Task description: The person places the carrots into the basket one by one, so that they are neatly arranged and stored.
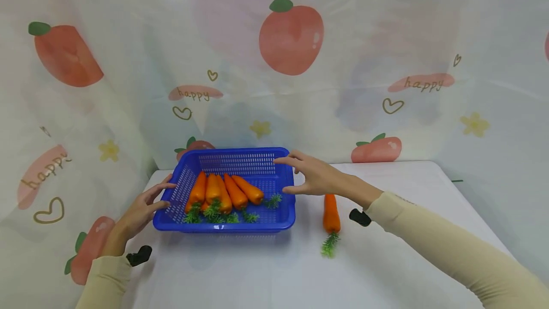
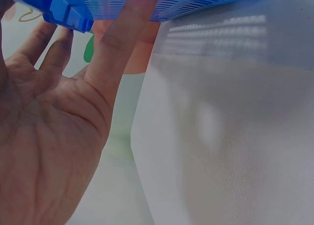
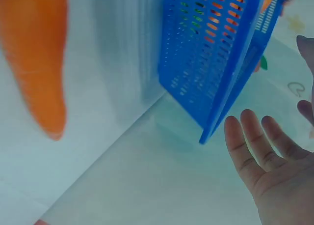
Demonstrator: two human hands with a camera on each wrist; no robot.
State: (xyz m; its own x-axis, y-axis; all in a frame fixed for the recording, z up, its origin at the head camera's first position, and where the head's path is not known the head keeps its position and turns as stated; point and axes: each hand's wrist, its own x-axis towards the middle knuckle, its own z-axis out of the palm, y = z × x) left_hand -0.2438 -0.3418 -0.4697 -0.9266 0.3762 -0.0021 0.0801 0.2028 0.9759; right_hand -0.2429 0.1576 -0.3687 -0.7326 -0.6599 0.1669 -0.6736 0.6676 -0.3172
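Note:
A blue plastic basket (image 1: 257,227) with slotted walls stands on the table, with several orange toy carrots (image 1: 231,192) with green tops lying inside it. My left hand (image 1: 139,211) is at the basket's left rim, fingers spread and thumb apart; whether it bears on the rim is unclear. In the left wrist view, the thumb (image 2: 117,43) overlaps the basket's slotted wall. Over the basket's right rim, my right hand (image 1: 319,175) holds nothing, its thumb and fingers wide apart. Below the right wrist, a single carrot (image 1: 331,216) lies on the table outside the basket.
The white-covered table (image 1: 240,275) ends at a back edge near a printed cloth backdrop (image 1: 339,108). Another stretch of printed cloth hangs along the left side. A dark wrist device (image 1: 360,217) sits under the right forearm, and another (image 1: 139,255) beside the left wrist.

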